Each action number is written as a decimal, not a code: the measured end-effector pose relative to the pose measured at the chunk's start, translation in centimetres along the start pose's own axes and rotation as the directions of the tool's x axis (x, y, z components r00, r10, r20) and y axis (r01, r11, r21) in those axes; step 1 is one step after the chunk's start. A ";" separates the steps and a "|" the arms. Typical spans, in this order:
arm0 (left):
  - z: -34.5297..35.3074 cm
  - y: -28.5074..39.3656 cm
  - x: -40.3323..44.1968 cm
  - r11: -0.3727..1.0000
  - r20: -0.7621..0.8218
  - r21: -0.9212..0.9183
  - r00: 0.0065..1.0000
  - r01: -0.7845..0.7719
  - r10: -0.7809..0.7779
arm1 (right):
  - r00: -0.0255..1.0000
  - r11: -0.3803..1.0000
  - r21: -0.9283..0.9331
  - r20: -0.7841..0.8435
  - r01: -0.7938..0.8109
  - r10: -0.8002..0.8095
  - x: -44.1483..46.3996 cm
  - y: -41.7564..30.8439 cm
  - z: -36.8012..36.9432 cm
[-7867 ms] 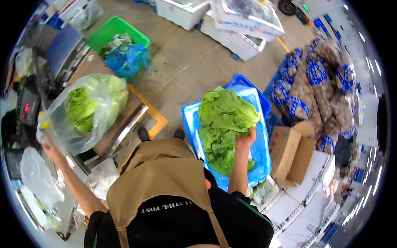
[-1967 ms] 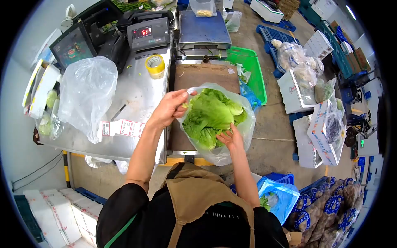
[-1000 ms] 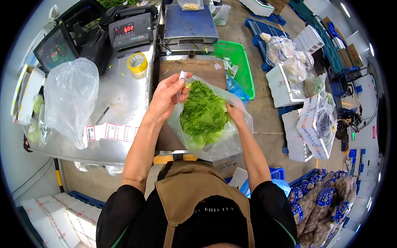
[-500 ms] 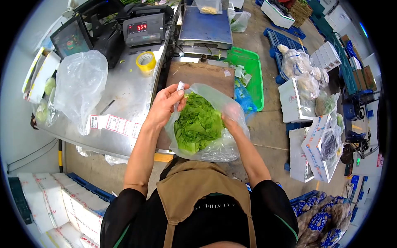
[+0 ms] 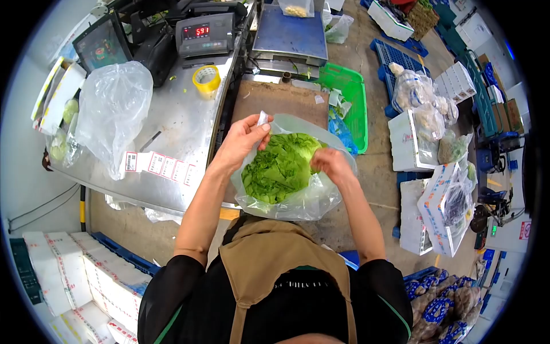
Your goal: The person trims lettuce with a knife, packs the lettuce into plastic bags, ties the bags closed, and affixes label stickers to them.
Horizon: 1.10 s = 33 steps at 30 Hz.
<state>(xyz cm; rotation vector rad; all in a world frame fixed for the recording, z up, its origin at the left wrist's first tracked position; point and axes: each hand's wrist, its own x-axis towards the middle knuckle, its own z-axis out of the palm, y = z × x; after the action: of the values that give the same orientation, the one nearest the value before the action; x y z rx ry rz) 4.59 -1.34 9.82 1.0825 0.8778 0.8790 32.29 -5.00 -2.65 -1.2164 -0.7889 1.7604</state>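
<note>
Loose green leaf lettuce (image 5: pixel 281 169) fills a clear plastic bag (image 5: pixel 312 206) in front of my body, its mouth spread wide. At the bag's upper left rim, my left hand (image 5: pixel 245 141) pinches a small white label (image 5: pixel 263 118) between thumb and fingers. My right hand (image 5: pixel 333 165) is over the bag's right side, against the lettuce's edge. Its fingers are curled in, and whatever they may hold is hidden. Behind the bag lies a brown board (image 5: pixel 275 103).
On the steel table (image 5: pixel 183 126) at left are a strip of printed labels (image 5: pixel 163 166), yellow tape (image 5: pixel 206 79), an empty plastic bag (image 5: pixel 114 109) and a scale display (image 5: pixel 205 33). A green crate (image 5: pixel 358 109) stands right of the board; foam boxes (image 5: pixel 409 143) stand farther right.
My right hand has come from the bag's right wall to above the lettuce's right edge, fingers now curled. The left hand still pinches the label. The scale's red digits have changed.
</note>
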 end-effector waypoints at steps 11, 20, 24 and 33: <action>-2.7 -1.2 -2.8 0.952 -0.113 0.270 0.987 0.144 -0.117 | 0.747 0.804 0.199 -0.541 0.561 -0.387 -3.1 -12.0 -2.4; -8.0 -3.5 -6.1 0.988 -0.274 0.151 0.960 -0.012 0.054 | 0.497 0.669 -0.724 -0.523 0.169 -0.692 -12.5 -2.6 1.8; -7.5 -3.2 -6.5 0.973 -0.132 0.229 0.991 0.008 0.023 | 0.522 0.124 -0.976 -0.011 0.180 -0.853 -13.3 0.5 9.6; -4.2 -0.7 -6.8 0.926 0.448 0.024 0.824 0.376 -0.346 | 0.887 0.022 -0.896 -0.443 -0.444 -0.126 -10.8 10.4 3.8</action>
<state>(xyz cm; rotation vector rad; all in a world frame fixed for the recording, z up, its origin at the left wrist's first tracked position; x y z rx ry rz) -1.80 -6.22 9.26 0.9631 0.6294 0.3143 27.76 -19.51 -5.68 -2.6267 -1.8235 0.6933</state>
